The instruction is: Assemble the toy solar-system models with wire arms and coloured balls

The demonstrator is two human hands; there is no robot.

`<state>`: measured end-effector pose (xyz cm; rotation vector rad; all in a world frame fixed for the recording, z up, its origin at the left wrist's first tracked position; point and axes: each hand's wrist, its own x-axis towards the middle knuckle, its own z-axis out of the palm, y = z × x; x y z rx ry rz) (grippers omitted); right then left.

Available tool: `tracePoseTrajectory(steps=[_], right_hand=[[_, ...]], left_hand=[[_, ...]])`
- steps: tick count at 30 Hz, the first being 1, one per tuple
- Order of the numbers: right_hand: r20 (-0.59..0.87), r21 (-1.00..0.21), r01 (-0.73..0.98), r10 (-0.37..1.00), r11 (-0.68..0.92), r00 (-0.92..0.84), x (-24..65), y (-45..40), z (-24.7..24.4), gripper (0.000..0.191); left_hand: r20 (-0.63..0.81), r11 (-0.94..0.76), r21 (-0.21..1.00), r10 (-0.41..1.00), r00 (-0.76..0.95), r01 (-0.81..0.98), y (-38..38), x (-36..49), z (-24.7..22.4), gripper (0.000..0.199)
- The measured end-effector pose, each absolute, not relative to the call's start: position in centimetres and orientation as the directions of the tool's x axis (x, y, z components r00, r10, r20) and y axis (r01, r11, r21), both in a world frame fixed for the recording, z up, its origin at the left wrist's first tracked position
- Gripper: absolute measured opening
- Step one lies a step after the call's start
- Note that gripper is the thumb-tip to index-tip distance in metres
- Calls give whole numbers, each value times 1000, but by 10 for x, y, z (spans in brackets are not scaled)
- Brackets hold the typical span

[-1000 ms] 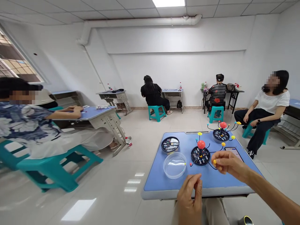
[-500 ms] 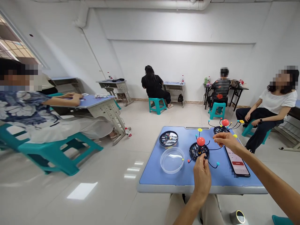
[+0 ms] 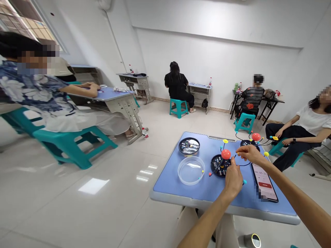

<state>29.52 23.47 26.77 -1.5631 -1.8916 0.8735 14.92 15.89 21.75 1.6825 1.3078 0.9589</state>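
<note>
On the blue desk [image 3: 165,182] stands a planet model with a red ball [image 3: 226,154] above a round black printed base [image 3: 217,168]. Thin black arms spread from it, tipped with small coloured balls such as a red bead [image 3: 210,174] and a blue one [image 3: 244,182]. My left hand [image 3: 233,179] is closed at the model's right side, its fingertips around one thin black arm. Just beyond, my right hand [image 3: 250,155] pinches a tiny yellowish bead [image 3: 238,153] close to that arm's end. Whether bead and arm touch, I cannot tell.
A clear plastic dish [image 3: 190,171] with tiny beads and a round black-rimmed container [image 3: 189,146] stand left. A second model [image 3: 256,137] is at the back right, a phone [image 3: 265,182] at the right. Other people sit on stools around the room.
My left hand has moved up from the base's front to the arm at its right. The right hand has come closer to it. The camera view has shifted and tilted.
</note>
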Motion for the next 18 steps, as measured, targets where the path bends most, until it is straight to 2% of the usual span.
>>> tracePoseTrajectory(steps=[7, 18], right_hand=[[-18, -760, 637, 975, 130, -220, 298, 241, 258, 28], [6, -721, 674, 974, 162, -228, 297, 244, 253, 25]], left_hand=[[18, -47, 973, 991, 130, 225, 178, 158, 212, 47], [-111, 110, 994, 990, 82, 11, 186, 172, 207, 29]])
